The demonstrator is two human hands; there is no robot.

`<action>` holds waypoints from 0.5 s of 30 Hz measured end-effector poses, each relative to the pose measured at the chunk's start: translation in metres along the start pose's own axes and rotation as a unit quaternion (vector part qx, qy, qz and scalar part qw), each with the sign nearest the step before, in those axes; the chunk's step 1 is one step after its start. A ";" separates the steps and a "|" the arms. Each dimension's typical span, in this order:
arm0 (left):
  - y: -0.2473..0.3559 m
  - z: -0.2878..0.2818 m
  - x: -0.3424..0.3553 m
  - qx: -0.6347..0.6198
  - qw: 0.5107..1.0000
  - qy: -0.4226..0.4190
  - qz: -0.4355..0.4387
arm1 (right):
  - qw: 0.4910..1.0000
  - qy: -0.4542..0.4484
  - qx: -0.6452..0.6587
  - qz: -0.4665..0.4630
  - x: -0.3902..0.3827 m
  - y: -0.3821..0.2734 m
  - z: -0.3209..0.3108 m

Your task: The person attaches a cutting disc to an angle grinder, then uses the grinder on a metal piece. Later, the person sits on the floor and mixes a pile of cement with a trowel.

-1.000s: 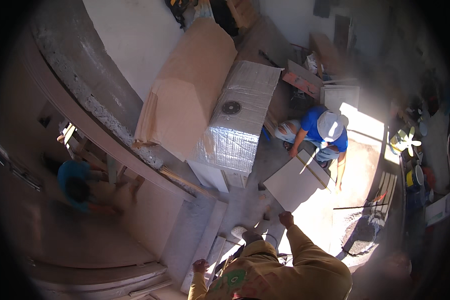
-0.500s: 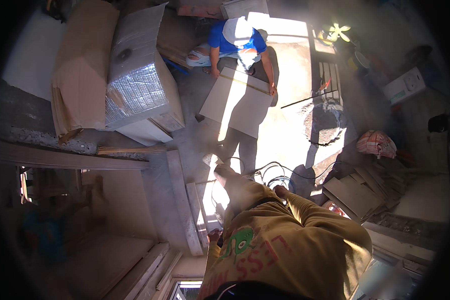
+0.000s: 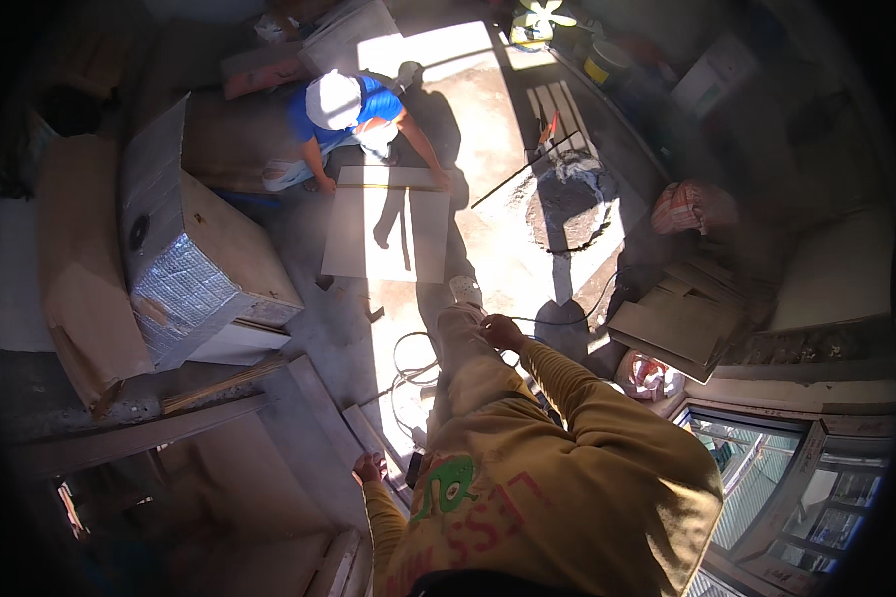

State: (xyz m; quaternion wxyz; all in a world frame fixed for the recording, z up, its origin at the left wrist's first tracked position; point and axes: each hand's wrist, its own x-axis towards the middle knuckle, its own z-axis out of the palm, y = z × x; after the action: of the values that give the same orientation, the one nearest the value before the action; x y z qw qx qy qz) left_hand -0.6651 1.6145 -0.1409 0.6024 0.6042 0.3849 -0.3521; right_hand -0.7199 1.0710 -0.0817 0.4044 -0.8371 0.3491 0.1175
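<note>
Right of both hands [image 3: 370,468] [image 3: 505,332], a red-and-white sack [image 3: 680,207], contents hidden

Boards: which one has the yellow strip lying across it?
The single pale board in front of the crouching person in blue. The yellow strip crosses its far end; the piled boards at the right show none.

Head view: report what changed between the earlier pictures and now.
The view has swung right: the foil-covered box slid left in the picture, and the window at lower right shows more fully. The right hand has come closer to the forward leg in frame. The co-worker still crouches at the board, the yellow strip across it.
</note>
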 end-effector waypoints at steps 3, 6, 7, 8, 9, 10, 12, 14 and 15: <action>0.028 0.025 0.002 0.033 0.998 0.054 0.002 | 0.976 -0.024 -0.200 -0.080 0.023 0.006 -0.001; 0.048 0.068 0.002 0.080 0.997 0.024 -0.003 | 0.986 0.007 -0.153 -0.067 0.043 0.050 -0.021; 0.054 0.087 0.003 0.111 0.994 0.016 -0.013 | 0.995 0.008 -0.099 -0.027 0.052 0.070 -0.032; 0.061 0.109 0.005 0.141 0.990 0.011 -0.019 | 0.999 0.005 -0.049 0.019 0.060 0.090 -0.043; 0.066 0.136 0.008 0.191 0.980 0.024 -0.057 | 0.998 0.000 0.001 0.064 0.069 0.111 -0.055; 0.072 0.166 0.012 0.247 0.969 -0.008 -0.001 | 0.998 -0.019 -0.053 0.042 0.073 0.133 -0.069; 0.081 0.239 0.022 0.435 0.893 -0.039 0.106 | 0.994 -0.006 -0.030 0.108 0.086 0.171 -0.105; 0.093 0.314 0.033 0.560 0.799 -0.039 0.214 | 0.976 0.036 0.053 0.206 0.086 0.203 -0.133; 0.103 0.354 0.042 0.587 0.772 -0.035 0.242 | 0.974 0.055 0.057 0.212 0.092 0.219 -0.150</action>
State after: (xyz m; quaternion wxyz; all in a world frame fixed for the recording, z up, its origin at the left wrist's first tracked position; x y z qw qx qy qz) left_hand -0.5404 1.2647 -0.1404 0.2092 0.9005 -0.0771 -0.3732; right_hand -0.8148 0.8184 -0.1597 0.3970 -0.7251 0.5465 0.1341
